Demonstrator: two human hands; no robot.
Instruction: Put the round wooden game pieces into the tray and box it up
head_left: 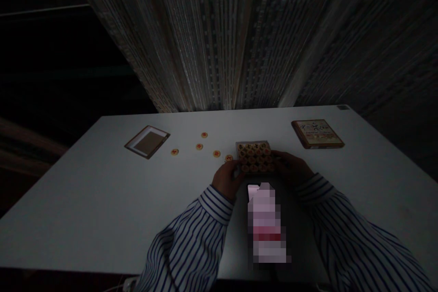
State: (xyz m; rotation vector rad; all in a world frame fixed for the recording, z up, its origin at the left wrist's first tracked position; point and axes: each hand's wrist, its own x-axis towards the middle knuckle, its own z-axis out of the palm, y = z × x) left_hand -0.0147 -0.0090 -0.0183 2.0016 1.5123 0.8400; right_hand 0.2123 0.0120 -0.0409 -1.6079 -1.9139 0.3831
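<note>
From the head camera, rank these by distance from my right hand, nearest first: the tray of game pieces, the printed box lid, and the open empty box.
1. Tray of game pieces: held at the right hand.
2. Printed box lid: farther back, to the right.
3. Open empty box: far left side of the table.

We're in a dim room: pale table (85,200), striped curtain (239,32) hanging beyond it, darkness off left.

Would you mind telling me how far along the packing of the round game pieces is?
Most pieces sit packed in the small box. Both hands, left hand and right hand, hold that box. Five loose pieces lie on the table, and the lid lies apart.
</note>
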